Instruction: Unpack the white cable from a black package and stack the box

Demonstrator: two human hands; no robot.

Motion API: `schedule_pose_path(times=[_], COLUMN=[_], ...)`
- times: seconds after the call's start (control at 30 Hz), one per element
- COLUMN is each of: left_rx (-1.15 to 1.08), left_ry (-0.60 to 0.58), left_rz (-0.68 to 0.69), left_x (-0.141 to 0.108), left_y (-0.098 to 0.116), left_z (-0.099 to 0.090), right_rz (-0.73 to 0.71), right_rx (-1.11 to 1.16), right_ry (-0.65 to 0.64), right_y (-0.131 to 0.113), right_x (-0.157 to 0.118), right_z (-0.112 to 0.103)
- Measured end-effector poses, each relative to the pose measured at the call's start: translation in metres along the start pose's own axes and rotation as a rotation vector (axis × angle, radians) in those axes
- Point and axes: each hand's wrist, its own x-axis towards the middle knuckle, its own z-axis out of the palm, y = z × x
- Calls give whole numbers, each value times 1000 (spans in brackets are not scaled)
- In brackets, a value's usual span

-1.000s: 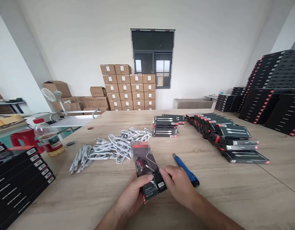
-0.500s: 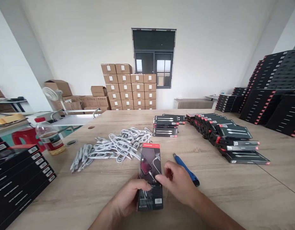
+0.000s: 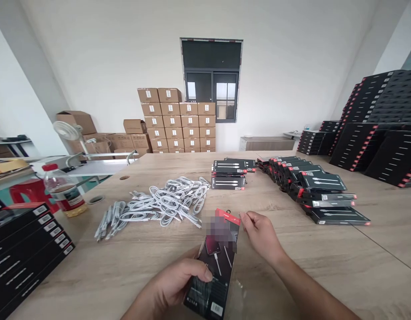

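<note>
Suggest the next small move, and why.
Probably pinch the red end of the black box with the right hand: it is right by that end's corner, contact unclear, while the left hand grips the lower part, which should steady the box.

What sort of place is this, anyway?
Probably a packing room or small workshop: coiled white cables lie on a table, black boxes are stacked at the right, and brown cartons are piled near the back wall.
</note>
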Motion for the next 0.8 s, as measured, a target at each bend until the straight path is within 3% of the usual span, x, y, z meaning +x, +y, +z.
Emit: schedule_pose_path(times=[0.1, 0.3, 0.4, 0.53, 0.7, 0.8], left_rx=[23, 37, -45, -123, -162, -120], left_ry=[-78, -262, -308, -303, -172, -80], left_rz=[82, 95, 85, 182, 245, 158], left_x=[-5, -23, -25, -17, -3, -1], left_y=[4, 1, -3, -2, 0, -1], left_z=[5, 15, 16, 10, -6, -8], right_rz=[-18, -20, 40, 136, 500, 526], right_rx=[-42, -62, 9, 275, 1234, 1247], right_ry=[70, 228, 247, 131, -153, -292], right_y=[2, 14, 17, 10, -6, -9], right_x=[4, 17, 20, 16, 4, -5], right_z=[-7, -37, -39, -23, -2, 7])
